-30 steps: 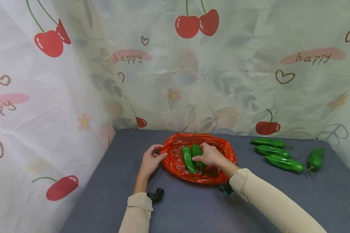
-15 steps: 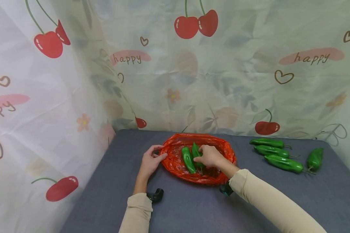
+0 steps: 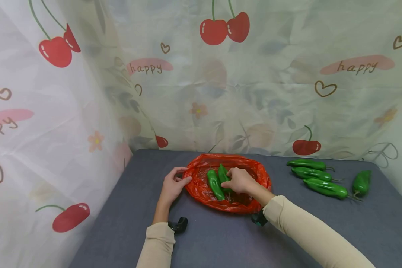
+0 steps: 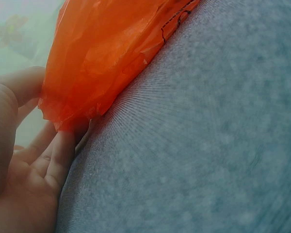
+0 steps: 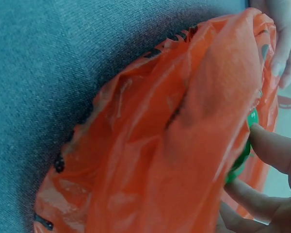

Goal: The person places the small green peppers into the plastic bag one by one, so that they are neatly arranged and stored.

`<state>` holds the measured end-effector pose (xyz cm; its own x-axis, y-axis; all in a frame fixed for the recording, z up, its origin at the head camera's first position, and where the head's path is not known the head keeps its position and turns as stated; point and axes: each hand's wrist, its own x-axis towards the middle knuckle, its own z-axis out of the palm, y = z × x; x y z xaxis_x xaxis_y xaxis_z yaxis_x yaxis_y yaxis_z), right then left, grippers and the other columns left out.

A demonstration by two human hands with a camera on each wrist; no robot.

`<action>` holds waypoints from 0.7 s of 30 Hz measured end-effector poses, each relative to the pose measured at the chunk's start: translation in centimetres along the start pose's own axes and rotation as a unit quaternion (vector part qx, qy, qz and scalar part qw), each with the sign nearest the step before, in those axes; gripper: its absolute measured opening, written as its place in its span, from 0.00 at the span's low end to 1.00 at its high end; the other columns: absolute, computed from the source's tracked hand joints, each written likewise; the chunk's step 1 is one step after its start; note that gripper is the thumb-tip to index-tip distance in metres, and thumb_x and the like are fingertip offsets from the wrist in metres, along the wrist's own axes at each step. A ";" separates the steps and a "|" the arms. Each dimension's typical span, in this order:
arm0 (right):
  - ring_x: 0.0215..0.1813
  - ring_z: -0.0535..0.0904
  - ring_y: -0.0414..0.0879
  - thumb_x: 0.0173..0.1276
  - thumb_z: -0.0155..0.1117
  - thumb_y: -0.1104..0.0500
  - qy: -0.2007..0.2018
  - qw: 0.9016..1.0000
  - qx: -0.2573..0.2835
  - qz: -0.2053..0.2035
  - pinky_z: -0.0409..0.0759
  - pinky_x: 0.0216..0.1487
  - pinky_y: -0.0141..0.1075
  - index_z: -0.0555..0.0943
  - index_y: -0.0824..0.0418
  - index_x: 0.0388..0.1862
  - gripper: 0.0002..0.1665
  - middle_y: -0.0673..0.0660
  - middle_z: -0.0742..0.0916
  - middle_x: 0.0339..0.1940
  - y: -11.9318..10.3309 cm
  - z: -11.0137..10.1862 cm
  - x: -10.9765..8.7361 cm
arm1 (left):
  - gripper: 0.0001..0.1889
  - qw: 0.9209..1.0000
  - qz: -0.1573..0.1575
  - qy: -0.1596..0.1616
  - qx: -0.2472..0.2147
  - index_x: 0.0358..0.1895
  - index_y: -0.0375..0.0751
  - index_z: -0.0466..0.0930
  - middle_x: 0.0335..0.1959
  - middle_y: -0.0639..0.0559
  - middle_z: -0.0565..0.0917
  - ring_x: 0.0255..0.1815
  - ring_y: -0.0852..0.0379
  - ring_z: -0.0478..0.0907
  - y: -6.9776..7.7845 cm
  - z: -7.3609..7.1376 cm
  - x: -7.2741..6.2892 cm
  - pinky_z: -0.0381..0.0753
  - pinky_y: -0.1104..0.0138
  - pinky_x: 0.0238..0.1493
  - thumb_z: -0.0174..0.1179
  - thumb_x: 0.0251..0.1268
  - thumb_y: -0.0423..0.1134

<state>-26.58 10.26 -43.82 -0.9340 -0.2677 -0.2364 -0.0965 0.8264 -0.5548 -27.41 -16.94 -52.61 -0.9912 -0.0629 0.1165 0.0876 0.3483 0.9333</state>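
Note:
A red plastic bag (image 3: 201, 194) lies with its mouth spread wide on the grey table. My left hand (image 3: 173, 185) holds the bag's left rim, thumb on one side of the film and fingers on the other, as the left wrist view shows. Inside the bag two green peppers sit side by side. The right-hand pepper (image 3: 223, 173) is between the thumb and fingers of my right hand (image 3: 243, 181), which reaches in over the right side. The other pepper (image 3: 215, 185) leans to its left. In the right wrist view the bag's wall (image 5: 150, 145) hides most of the gripped pepper.
Several more green peppers lie at the right of the table: a fanned group with a front pepper (image 3: 325, 187), and one apart, a shorter-looking pepper (image 3: 361, 182). A patterned cloth (image 3: 238, 111) hangs behind the table's back edge and along the left.
My right hand has shifted slightly left inside the bag with its pepper, and the other pepper has moved slightly left too. The left hand has stayed at the rim.

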 end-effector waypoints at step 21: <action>0.59 0.78 0.59 0.77 0.60 0.43 0.141 0.972 -0.138 -0.124 0.78 0.60 0.53 0.74 0.60 0.69 0.31 0.63 0.81 0.61 -0.9 -1.9 -1.3 | 0.18 1.000 0.002 0.000 0.002 0.56 0.53 0.82 0.54 0.46 0.84 0.34 0.55 0.80 0.1 0.1 0.0 0.78 0.67 0.34 0.72 0.64 0.46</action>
<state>-25.96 10.75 -41.52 -0.9235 -0.3617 0.1277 -0.3835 0.8657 -0.3216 -27.36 -16.85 -52.58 -0.9907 -0.0622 0.1209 0.0916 0.3520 0.9315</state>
